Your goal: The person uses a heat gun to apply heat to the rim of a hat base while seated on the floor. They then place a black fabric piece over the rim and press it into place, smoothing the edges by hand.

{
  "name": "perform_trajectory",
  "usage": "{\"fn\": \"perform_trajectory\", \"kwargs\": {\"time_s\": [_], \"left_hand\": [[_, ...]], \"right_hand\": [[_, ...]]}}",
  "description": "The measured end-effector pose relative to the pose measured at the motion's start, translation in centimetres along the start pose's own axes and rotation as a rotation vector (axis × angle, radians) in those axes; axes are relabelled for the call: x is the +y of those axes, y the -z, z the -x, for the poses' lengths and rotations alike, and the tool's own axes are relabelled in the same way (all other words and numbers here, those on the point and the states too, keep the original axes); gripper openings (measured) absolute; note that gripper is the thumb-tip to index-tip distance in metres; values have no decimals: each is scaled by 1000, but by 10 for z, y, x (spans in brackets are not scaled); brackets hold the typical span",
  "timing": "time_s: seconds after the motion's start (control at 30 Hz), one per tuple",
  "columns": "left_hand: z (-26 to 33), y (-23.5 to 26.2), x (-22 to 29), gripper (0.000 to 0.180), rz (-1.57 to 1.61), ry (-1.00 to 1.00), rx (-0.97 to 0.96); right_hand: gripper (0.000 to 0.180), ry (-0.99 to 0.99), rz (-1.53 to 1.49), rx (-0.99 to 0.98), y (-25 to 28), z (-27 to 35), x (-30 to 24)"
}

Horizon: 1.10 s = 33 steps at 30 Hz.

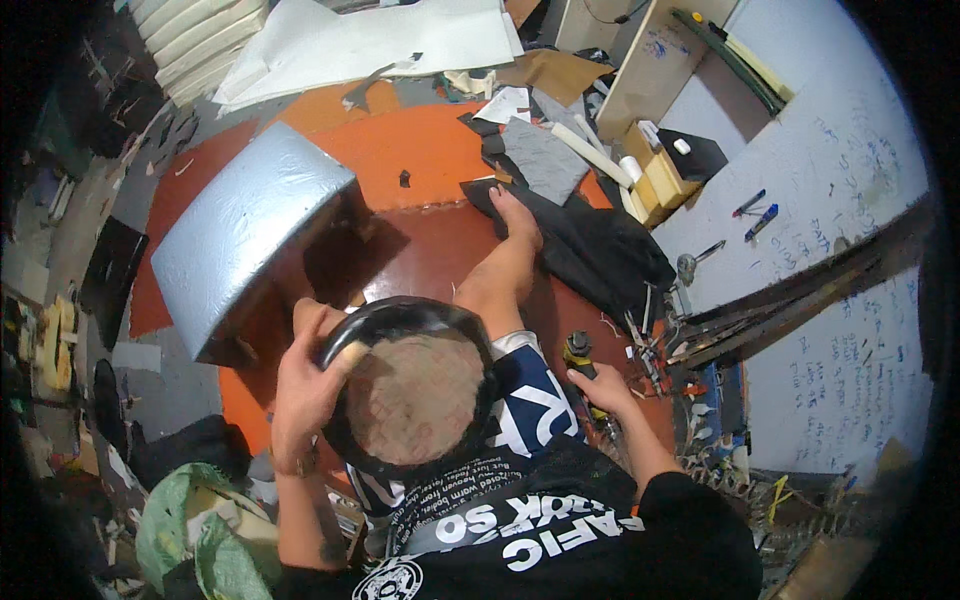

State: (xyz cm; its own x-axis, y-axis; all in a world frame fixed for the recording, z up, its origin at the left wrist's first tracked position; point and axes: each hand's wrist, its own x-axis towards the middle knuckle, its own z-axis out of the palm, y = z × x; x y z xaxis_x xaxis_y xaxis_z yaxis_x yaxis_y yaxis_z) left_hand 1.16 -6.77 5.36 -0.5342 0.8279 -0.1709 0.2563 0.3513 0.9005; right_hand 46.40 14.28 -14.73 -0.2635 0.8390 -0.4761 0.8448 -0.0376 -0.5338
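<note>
A round piece with a glossy black rim and a rough brown, wood-like disc (pixel 415 398) in its middle rests on my lap, brown side up. My left hand (pixel 315 375) grips its left rim, with the thumb over the edge. Off to the right, my right hand (pixel 607 392) is closed around a yellow-and-black hand tool (pixel 579 352), held apart from the round piece. The tool's exact kind is too small to make out. Ahead on the left stands a silver-covered cushioned block (pixel 255 225), its near side in shadow.
Orange and brown sheeting (pixel 405 155) covers the floor. A black cloth (pixel 600 245) lies by my foot. Loose tools (pixel 650 345) are scattered at the right, beside a written-on pale board (pixel 800 230). A green sack (pixel 185 535) stands at the lower left; white sheets (pixel 370 45) lie at the back.
</note>
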Motion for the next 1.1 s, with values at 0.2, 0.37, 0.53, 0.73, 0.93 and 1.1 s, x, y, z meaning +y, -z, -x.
{"fn": "perform_trajectory", "kwargs": {"time_s": [0.2,0.37,0.53,0.73,0.93,1.1], "left_hand": [[100,-36,-39,61,176,153,220],[122,-21,-20,60,250,-55,552],[146,21,100,78,554,-1164,780],[169,-16,180,57,918,-2387,365],[205,-20,184,48,1047,-2445,335],[214,-15,170,49,966,-2546,291]], "right_hand": [[64,-115,2,-104,-48,-22,47],[49,174,-245,147,-23,-49,-44],[82,888,-921,336,29,9,-207],[77,2363,-1368,684,108,202,-310],[76,2650,-1550,299,118,272,-330],[78,2557,-1982,253,95,286,-322]]}}
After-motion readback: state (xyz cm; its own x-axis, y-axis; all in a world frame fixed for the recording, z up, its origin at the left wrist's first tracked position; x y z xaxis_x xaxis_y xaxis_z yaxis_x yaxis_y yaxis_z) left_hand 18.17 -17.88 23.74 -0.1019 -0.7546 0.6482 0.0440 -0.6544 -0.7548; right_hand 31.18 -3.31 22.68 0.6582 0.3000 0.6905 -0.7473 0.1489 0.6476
